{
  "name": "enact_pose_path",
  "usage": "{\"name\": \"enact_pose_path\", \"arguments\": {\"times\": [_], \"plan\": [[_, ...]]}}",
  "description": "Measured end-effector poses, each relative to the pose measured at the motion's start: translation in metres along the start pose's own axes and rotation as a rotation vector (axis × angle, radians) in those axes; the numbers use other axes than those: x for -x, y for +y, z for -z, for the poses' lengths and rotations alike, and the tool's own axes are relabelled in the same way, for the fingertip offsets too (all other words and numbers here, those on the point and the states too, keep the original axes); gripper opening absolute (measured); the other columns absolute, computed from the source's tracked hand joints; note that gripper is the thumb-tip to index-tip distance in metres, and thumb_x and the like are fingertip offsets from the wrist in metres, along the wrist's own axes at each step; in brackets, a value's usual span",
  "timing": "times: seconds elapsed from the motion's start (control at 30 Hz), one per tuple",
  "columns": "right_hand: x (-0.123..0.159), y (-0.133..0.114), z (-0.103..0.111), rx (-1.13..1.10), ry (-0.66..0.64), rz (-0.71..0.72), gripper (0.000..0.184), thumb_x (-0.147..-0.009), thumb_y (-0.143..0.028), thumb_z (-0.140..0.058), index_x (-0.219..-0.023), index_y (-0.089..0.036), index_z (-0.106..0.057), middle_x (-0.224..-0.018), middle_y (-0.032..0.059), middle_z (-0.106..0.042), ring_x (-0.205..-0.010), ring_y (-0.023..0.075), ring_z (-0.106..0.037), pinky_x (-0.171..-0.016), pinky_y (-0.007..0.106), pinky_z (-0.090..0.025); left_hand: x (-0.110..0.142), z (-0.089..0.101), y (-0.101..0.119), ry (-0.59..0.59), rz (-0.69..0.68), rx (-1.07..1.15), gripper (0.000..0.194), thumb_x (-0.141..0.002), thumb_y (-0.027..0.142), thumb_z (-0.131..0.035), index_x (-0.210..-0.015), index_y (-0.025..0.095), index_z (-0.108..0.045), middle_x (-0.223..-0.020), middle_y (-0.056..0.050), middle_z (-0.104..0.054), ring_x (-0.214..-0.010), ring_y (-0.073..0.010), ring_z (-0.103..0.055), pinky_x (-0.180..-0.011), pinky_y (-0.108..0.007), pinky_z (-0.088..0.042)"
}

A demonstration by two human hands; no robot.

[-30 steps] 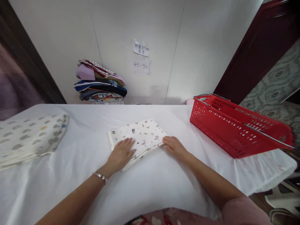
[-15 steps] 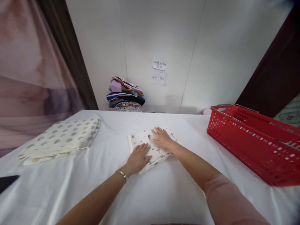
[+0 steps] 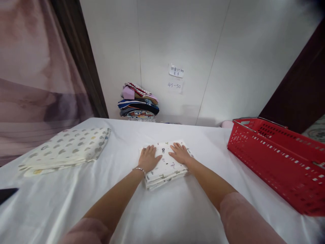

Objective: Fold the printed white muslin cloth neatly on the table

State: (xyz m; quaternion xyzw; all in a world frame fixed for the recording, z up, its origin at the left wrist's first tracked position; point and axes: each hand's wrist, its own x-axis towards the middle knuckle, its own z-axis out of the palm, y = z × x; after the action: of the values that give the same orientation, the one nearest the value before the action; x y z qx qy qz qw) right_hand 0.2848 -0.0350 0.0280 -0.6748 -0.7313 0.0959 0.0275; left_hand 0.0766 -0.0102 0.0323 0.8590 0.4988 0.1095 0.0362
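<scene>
A white cloth with small printed figures [image 3: 167, 165] lies folded in several layers on the white-covered table [image 3: 177, 210]. My left hand [image 3: 149, 158] rests flat on its left side, fingers spread, a silver bracelet at the wrist. On the right side of the same cloth lies my right hand [image 3: 180, 153], palm down with the fingers apart. Neither hand grasps the fabric. Parts of the print are hidden under both palms.
To the left lies another folded cloth [image 3: 73, 145] with grey shapes on cream. A red plastic basket [image 3: 274, 169] stands at the right. Behind the table, a pile of folded fabrics [image 3: 138, 101] sits against the wall. A dark flat object [image 3: 7, 195] is at the left edge.
My left hand has slid up and left over the cloth, away from its front edge. My right hand has shifted slightly right and down. The view has moved a little.
</scene>
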Motion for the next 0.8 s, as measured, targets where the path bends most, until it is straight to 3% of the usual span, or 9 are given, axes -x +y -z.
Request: {"name": "enact_pose_path", "arguments": {"times": [0.13, 0.27, 0.5, 0.67, 0.8], "plan": [[0.003, 0.019, 0.002, -0.005, 0.000, -0.076, 0.062, -0.086, -0.060, -0.021, -0.140, -0.029, -0.023, -0.150, 0.0001, -0.008, -0.136, 0.0245, -0.003, -0.105, 0.048, -0.003, 0.000, -0.016, -0.011, 0.046, -0.006, 0.013, 0.063, -0.084, 0.054, -0.030, -0.132, 0.014, -0.042, -0.142, -0.012, -0.032, -0.133, -0.0268, -0.021, -0.108, -0.047, -0.010], [0.005, 0.037, 0.001, -0.050, -0.014, -0.221, 0.065, -0.085, -0.062, -0.018, -0.141, -0.031, -0.017, -0.150, -0.0036, -0.001, -0.135, 0.0284, -0.008, -0.103, 0.047, -0.014, 0.002, -0.019, -0.012, 0.057, -0.013, 0.041, 0.063, -0.084, 0.056, -0.031, -0.132, 0.017, -0.042, -0.142, -0.010, -0.033, -0.133, -0.0270, -0.021, -0.108, -0.046, -0.010], [0.004, 0.041, 0.007, -0.135, -0.048, -0.184, 0.065, -0.083, -0.060, -0.028, -0.140, -0.030, -0.022, -0.150, -0.0030, -0.003, -0.134, 0.0307, -0.015, -0.104, 0.043, -0.019, 0.004, -0.016, -0.012, 0.100, 0.001, 0.080, 0.058, -0.085, 0.051, -0.033, -0.131, 0.017, -0.042, -0.142, -0.009, -0.034, -0.133, -0.0239, -0.023, -0.109, -0.042, -0.012], [0.031, 0.053, 0.009, -0.164, -0.038, -0.151, 0.062, -0.085, -0.047, -0.037, -0.140, -0.023, -0.025, -0.150, 0.0019, -0.009, -0.133, 0.0231, -0.021, -0.105, 0.033, -0.022, 0.026, -0.003, -0.011, 0.189, 0.348, 0.206, 0.065, -0.082, 0.047, -0.038, -0.136, 0.011, -0.029, -0.145, -0.014, -0.026, -0.132, -0.0276, -0.023, -0.104, -0.042, -0.024], [0.062, 0.066, 0.001, -0.232, 0.103, -0.161, 0.060, -0.084, -0.041, -0.038, -0.139, -0.019, -0.028, -0.145, 0.0057, -0.028, -0.131, 0.0211, -0.028, -0.104, 0.033, -0.024, 0.051, 0.007, -0.012, 0.072, 0.468, 0.360, 0.073, -0.077, 0.048, -0.048, -0.136, 0.013, -0.023, -0.131, -0.018, -0.045, -0.120, -0.0303, -0.043, -0.094, -0.042, -0.035]]}}
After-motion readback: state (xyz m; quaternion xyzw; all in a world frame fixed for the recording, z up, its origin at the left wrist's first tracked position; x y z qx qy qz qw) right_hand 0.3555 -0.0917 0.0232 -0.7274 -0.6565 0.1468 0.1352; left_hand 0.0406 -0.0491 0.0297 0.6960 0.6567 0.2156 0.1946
